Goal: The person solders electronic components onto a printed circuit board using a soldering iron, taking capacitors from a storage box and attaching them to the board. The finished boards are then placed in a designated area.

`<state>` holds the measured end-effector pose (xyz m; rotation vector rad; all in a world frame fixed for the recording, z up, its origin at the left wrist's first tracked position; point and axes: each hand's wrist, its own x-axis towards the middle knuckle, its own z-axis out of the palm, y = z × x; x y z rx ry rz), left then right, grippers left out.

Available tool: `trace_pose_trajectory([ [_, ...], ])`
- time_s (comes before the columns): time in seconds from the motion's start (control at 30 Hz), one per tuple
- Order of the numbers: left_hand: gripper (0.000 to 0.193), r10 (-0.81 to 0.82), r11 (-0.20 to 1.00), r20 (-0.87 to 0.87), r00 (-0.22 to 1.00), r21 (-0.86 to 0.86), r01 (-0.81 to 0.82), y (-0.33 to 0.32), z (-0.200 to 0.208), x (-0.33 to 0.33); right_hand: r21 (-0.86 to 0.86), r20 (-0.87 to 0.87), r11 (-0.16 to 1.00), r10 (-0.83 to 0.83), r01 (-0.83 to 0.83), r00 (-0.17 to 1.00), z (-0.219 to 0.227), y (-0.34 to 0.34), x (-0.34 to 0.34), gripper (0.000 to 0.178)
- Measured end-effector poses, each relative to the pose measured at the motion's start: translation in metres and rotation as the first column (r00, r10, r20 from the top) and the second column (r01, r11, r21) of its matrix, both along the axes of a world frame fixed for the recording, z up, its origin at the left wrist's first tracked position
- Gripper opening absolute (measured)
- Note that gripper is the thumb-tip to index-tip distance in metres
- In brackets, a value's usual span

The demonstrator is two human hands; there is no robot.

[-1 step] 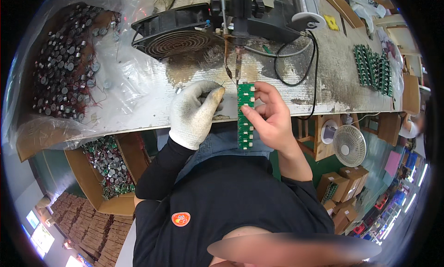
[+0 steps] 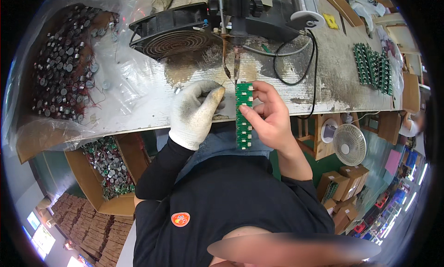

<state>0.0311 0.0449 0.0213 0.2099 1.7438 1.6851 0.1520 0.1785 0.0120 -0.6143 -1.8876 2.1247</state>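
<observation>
A long green circuit board strip [image 2: 243,128] with a row of small pale parts stands lengthwise before me, in the grip of my bare right hand [image 2: 270,112], thumb on its face and fingers behind its right edge. Its far end is right by the tip of a soldering iron [image 2: 237,70]; whether they touch I cannot tell. A thin solder feed tube [image 2: 226,68] comes down beside the iron. My left hand [image 2: 196,107], in a white glove with worn fingertips, is closed in a pinch just left of the board. Something thin shows at its fingertips, too small to make out.
A black fan [image 2: 175,38] and a solder wire spool [image 2: 305,8] stand at the back. Loose black cable [image 2: 316,68] curves on the right. Wired round components [image 2: 64,63] heap at the left; more green boards [image 2: 372,70] lie far right. Below the table is an open carton [image 2: 99,197].
The board and my right hand have shifted very slightly left. My left hand has hardly moved and keeps its pinch.
</observation>
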Motion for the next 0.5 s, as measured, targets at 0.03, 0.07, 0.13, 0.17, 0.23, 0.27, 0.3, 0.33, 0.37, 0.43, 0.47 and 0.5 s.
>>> trace_pose_trajectory([
  [0.03, 0.017, -0.016, 0.999, 0.024, 1.0, 0.035, 0.015, 0.0009, -0.0002, -0.0004, -0.013, 0.001, 1.0, 0.026, -0.026, 1.0, -0.0011, 0.001, -0.0005, 0.046],
  [0.07, 0.017, -0.032, 0.997, 0.048, 0.998, 0.071, 0.029, 0.0018, -0.0005, -0.0004, -0.014, 0.005, 1.0, 0.021, -0.021, 1.0, -0.0022, 0.001, -0.0009, 0.046],
  [0.13, 0.017, -0.024, 0.994, 0.115, 0.993, 0.106, 0.012, 0.0043, -0.0004, 0.0012, 0.008, 0.011, 0.999, 0.031, -0.031, 0.999, -0.0039, -0.0002, -0.0019, 0.045],
  [0.17, 0.017, -0.013, 0.99, 0.178, 0.984, 0.141, -0.013, 0.0051, -0.0005, 0.0017, -0.002, 0.003, 1.0, 0.027, -0.027, 1.0, -0.0038, -0.0009, -0.0025, 0.044],
  [0.23, 0.017, -0.027, 0.989, 0.171, 0.985, 0.145, 0.002, 0.0056, -0.0018, 0.0009, -0.006, -0.01, 1.0, 0.022, -0.022, 1.0, -0.0031, -0.0005, -0.0025, 0.044],
  [0.27, 0.017, -0.04, 0.988, 0.16, 0.986, 0.15, 0.016, 0.0057, -0.0025, 0.0002, -0.008, -0.025, 1.0, 0.019, -0.02, 0.999, -0.0028, -0.0005, -0.0026, 0.043],
  [0.3, 0.017, -0.04, 0.989, 0.162, 0.986, 0.148, 0.016, 0.0058, -0.0031, -0.0007, -0.011, -0.023, 1.0, 0.019, -0.019, 1.0, -0.0029, -0.0007, -0.0029, 0.043],
  [0.33, 0.018, -0.04, 0.99, 0.175, 0.984, 0.139, 0.015, 0.0062, -0.0039, -0.0016, -0.012, -0.038, 1.0, 0.015, -0.016, 0.999, -0.0032, -0.0007, -0.0033, 0.043],
  [0.37, 0.018, -0.039, 0.991, 0.188, 0.981, 0.131, 0.014, 0.0063, -0.0042, -0.002, -0.014, -0.053, 1.0, 0.012, -0.012, 0.999, -0.0035, -0.0006, -0.0037, 0.043],
  [0.43, 0.019, -0.035, 0.99, 0.224, 0.974, 0.138, 0.004, 0.0069, -0.0018, -0.0026, -0.016, -0.054, 1.0, 0.015, -0.016, 0.998, -0.004, -0.0005, -0.0043, 0.044],
  [0.47, 0.019, -0.031, 0.989, 0.258, 0.966, 0.148, -0.008, 0.0071, -0.0007, -0.003, -0.016, -0.056, 1.0, 0.019, -0.02, 0.998, -0.0042, -0.0004, -0.0047, 0.044],
  [0.5, 0.019, -0.031, 0.989, 0.259, 0.965, 0.146, -0.008, 0.0073, -0.0005, -0.0034, -0.018, -0.055, 1.0, 0.019, -0.02, 0.998, -0.0041, -0.0005, -0.0053, 0.044],
])
